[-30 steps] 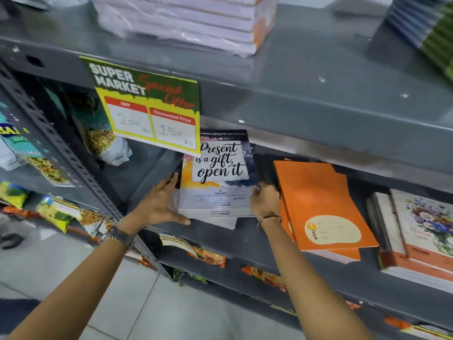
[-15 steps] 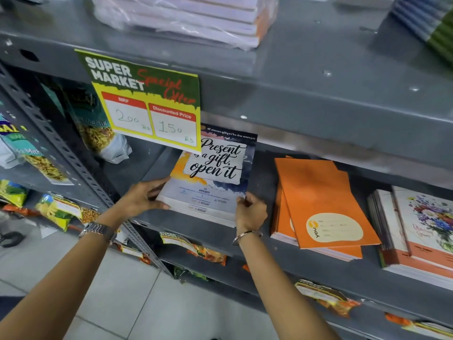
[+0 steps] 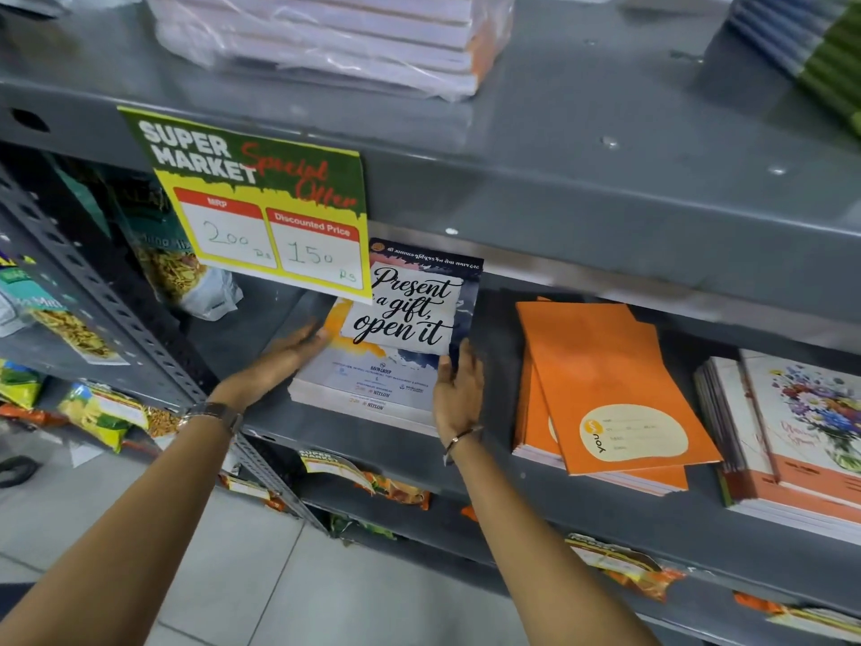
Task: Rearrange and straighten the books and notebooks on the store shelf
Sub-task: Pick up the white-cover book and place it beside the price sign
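A stack of notebooks with the cover "Present is a gift, open it" [image 3: 400,328] lies flat on the grey middle shelf [image 3: 470,468]. My left hand [image 3: 284,354] presses flat against the stack's left edge, fingers straight. My right hand [image 3: 459,394] rests against its right edge, fingers curled around the top cover's side. To the right lies a skewed pile of orange notebooks [image 3: 601,380], the top one turned at an angle. Further right sits a stack of floral-cover notebooks [image 3: 801,431].
A yellow and green price sign [image 3: 261,202] hangs from the upper shelf, covering the stack's top left corner. Plastic-wrapped notebooks [image 3: 335,35] and a green-spined pile [image 3: 810,49] sit on the top shelf. Snack packets [image 3: 172,268] fill the left rack and lower shelves.
The notebook stack has slid deeper into the shelf. My left hand moved from the front corner up along the left edge, and my right hand shifted to the right edge.
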Motion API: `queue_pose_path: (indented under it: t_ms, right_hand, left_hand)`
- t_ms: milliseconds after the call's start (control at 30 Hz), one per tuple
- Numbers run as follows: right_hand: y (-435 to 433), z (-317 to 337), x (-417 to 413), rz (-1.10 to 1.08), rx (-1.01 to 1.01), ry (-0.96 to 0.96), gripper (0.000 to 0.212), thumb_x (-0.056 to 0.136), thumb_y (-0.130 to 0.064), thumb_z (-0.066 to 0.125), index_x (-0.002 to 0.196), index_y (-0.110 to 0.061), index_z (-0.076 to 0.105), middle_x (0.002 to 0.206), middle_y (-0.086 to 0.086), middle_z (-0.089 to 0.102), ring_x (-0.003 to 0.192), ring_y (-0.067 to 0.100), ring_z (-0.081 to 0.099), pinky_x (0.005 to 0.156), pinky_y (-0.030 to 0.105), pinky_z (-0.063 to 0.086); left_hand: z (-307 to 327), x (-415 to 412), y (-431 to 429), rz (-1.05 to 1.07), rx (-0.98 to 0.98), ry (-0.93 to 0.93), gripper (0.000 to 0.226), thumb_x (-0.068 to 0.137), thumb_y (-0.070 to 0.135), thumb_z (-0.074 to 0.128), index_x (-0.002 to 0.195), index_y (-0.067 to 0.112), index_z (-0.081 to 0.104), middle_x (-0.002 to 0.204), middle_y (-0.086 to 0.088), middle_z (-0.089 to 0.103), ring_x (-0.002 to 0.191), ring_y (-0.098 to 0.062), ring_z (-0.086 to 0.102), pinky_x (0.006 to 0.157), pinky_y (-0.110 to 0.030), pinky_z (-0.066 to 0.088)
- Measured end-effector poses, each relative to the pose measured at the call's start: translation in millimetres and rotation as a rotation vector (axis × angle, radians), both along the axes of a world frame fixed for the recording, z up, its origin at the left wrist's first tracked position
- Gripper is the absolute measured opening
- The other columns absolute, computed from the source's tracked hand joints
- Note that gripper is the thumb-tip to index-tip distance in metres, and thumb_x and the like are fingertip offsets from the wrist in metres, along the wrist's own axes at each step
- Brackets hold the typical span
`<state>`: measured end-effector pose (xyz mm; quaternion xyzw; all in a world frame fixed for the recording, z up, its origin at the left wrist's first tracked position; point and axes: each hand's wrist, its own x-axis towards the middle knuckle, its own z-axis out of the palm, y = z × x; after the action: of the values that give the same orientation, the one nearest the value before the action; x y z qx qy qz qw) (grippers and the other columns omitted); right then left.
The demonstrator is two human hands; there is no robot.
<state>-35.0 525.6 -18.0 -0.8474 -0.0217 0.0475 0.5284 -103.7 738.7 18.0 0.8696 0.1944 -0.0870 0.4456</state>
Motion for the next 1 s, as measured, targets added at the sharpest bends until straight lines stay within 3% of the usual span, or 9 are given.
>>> queue_pose_path:
  t_ms: [67,133,200,267,500,733,800,867,1000]
  right_hand:
    - [5.9,-3.4,-1.2,0.012,-0.001,0.017,0.051,0.098,-0.021,0.035,0.145,-0.01,0.018,0.155,0.011,0.02,0.143,0.025,0.017,0.116,0.039,0.02]
    - [8.3,-5.8,-3.5,0.013,-0.01,0.015,0.052,0.098,-0.018,0.034,0.146,-0.01,0.014,0.157,0.008,0.014,0.145,0.022,0.013,0.116,0.034,0.018]
    - [7.0,-7.2,-4.3,0.023,-0.012,0.007,0.052,0.098,-0.016,0.034,0.146,-0.009,0.013,0.157,0.008,0.012,0.145,0.021,0.013,0.115,0.031,0.018]
    - [5.5,-7.7,-5.4,0.041,-0.023,0.004,0.053,0.098,-0.016,0.033,0.146,-0.009,0.012,0.157,0.007,0.01,0.145,0.02,0.013,0.114,0.03,0.021]
    - [4.7,-10.5,-17.2,0.036,-0.056,-0.023,0.053,0.099,-0.019,0.032,0.146,-0.011,0.011,0.158,0.005,0.007,0.143,0.021,0.019,0.11,0.032,0.029]
    - [1.9,-7.3,-20.4,0.042,-0.071,-0.031,0.054,0.098,-0.023,0.034,0.146,-0.012,0.012,0.158,0.007,0.01,0.144,0.023,0.017,0.114,0.036,0.027]
    - [-9.7,5.5,-17.0,0.02,-0.12,-0.161,0.057,0.095,-0.035,0.033,0.146,-0.015,0.016,0.157,0.007,0.014,0.144,0.02,0.016,0.115,0.035,0.024]
    - [-34.1,26.8,-3.6,-0.027,-0.164,-0.359,0.061,0.091,-0.045,0.025,0.145,-0.018,0.02,0.155,0.006,0.021,0.141,0.013,0.016,0.112,0.029,0.018]
    - [-124.8,53.6,49.6,-0.15,-0.352,-0.549,0.052,0.093,-0.032,0.035,0.139,-0.009,0.035,0.147,0.016,0.037,0.137,0.029,0.034,0.111,0.04,0.029]
  left_hand:
    - [-9.9,-0.6,2.7,-0.179,0.152,-0.063,0.098,0.062,0.086,0.035,0.138,0.023,0.036,0.148,0.007,0.032,0.138,-0.013,0.024,0.116,-0.043,0.018]
    - [-24.2,-3.1,-2.1,-0.152,0.106,-0.142,0.072,0.084,0.065,0.036,0.121,0.005,0.051,0.144,-0.009,0.039,0.136,-0.017,0.028,0.107,-0.033,0.032]
    - [-22.6,-1.9,-9.6,-0.139,0.066,-0.146,0.053,0.091,0.052,0.031,0.131,0.019,0.044,0.152,-0.008,0.027,0.14,-0.021,0.022,0.11,-0.027,0.025]
    - [-24.4,8.1,-18.7,0.123,-0.124,-0.122,0.064,0.084,0.065,0.026,0.141,0.036,0.023,0.155,0.006,0.018,0.142,-0.019,0.017,0.116,-0.039,0.013]
    - [-27.0,4.2,-15.6,0.193,-0.107,-0.085,0.087,0.062,0.083,0.022,0.14,0.044,0.019,0.153,0.008,0.024,0.14,-0.022,0.022,0.115,-0.045,0.014]
    - [-20.3,2.6,-19.6,0.166,0.067,-0.124,0.068,0.084,0.068,0.022,0.143,0.035,0.015,0.155,0.002,0.019,0.142,-0.021,0.017,0.114,-0.042,0.013]
    - [-11.1,10.0,-25.3,0.181,0.176,-0.277,0.07,0.084,0.066,0.023,0.144,0.033,0.008,0.157,0.005,0.007,0.143,-0.012,0.005,0.116,-0.042,0.008]
    - [4.6,28.1,-49.9,0.2,0.145,-0.421,0.06,0.089,0.057,0.028,0.143,0.037,0.009,0.156,0.006,0.01,0.143,-0.014,0.01,0.117,-0.044,0.011]
    - [22.6,79.3,-152.7,0.01,-0.136,-0.479,0.068,0.088,0.053,0.037,0.145,0.026,0.012,0.156,0.004,0.012,0.14,-0.008,0.014,0.115,-0.029,0.012]
